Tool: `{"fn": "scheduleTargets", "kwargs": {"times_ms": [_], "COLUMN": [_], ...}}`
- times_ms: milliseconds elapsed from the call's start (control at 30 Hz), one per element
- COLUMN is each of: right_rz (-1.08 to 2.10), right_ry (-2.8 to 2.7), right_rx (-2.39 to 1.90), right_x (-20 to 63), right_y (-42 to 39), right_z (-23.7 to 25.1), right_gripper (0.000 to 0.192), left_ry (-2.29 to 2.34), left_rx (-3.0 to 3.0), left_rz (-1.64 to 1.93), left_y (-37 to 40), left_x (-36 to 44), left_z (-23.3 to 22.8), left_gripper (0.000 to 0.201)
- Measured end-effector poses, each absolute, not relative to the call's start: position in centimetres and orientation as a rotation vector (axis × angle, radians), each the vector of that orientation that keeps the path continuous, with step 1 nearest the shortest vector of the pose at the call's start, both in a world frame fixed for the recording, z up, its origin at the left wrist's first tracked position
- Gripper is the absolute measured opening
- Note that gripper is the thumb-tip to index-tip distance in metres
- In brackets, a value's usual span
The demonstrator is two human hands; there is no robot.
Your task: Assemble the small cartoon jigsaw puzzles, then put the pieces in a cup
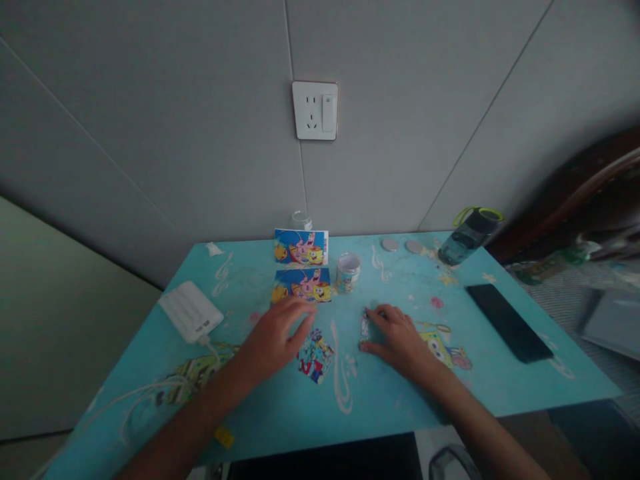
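Observation:
My right hand [400, 339] has its thumb and forefinger at the two ends of a narrow, colourful printed strip [365, 329], which looks like jigsaw pieces. My left hand [280, 335] is above the table with thumb and fingers apart, and nothing shows between them. Just right of it lies a small patch of colourful jigsaw pieces [316, 357]. Behind my left hand a blue cartoon picture card [301, 285] lies flat, and a similar card [301, 248] is behind that. To their right stands a clear jar [349, 272] with a printed label.
A white power bank [191, 311] with a cable sits at left on the blue table [380, 413]. At right are a dark bottle [471, 235] and a black flat case [509, 323]. Two round lids [401, 246] lie near the wall; another clear jar [301, 220] stands behind the cards.

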State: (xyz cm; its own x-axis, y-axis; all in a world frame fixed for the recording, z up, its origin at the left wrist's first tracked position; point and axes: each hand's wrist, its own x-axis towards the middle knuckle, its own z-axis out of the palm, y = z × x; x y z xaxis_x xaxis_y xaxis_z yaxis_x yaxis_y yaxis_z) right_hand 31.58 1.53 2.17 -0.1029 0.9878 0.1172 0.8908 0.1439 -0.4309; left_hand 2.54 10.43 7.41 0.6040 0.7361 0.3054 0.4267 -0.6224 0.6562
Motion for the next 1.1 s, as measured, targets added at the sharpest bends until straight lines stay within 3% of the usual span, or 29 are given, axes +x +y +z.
{"fn": "scheduleTargets", "kwargs": {"times_ms": [133,200,333,500,733,867,1100], "right_rz": [0.447,0.495,0.544,0.482,0.538,0.588,0.716], "right_ry": [-2.12,-2.158,-2.133,-1.987,-1.942,-1.973,-1.916], "right_rx": [-1.637,-1.548,-1.481,-1.66,-1.702,-1.666,-1.582], "right_x": [30.2,29.8,29.9,29.9,29.7,30.1,29.4], "right_y": [2.2,2.2,1.8,1.8,2.8,3.0,2.8], "right_z": [2.4,2.3,1.9,1.5,0.8,1.0,1.9], "right_gripper": [0.049,0.053,0.058,0.032,0.01,0.005,0.01], "left_ry": [1.084,1.129,1.198,1.162,1.183,1.195,1.203], "left_rx": [2.533,2.573,2.566,2.452,2.24,2.221,2.212], "left_rz": [0.426,0.351,0.299,0.371,0.495,0.523,0.554], "left_y": [6.9,5.7,4.7,4.8,4.9,4.9,3.8], "left_x": [0.0,-0.2,0.5,1.2,0.8,-0.1,-0.9], "left_z": [3.4,2.5,2.3,2.1,0.8,0.4,0.6], "left_gripper": [0.043,0.05,0.036,0.022,0.024,0.028,0.016]}}
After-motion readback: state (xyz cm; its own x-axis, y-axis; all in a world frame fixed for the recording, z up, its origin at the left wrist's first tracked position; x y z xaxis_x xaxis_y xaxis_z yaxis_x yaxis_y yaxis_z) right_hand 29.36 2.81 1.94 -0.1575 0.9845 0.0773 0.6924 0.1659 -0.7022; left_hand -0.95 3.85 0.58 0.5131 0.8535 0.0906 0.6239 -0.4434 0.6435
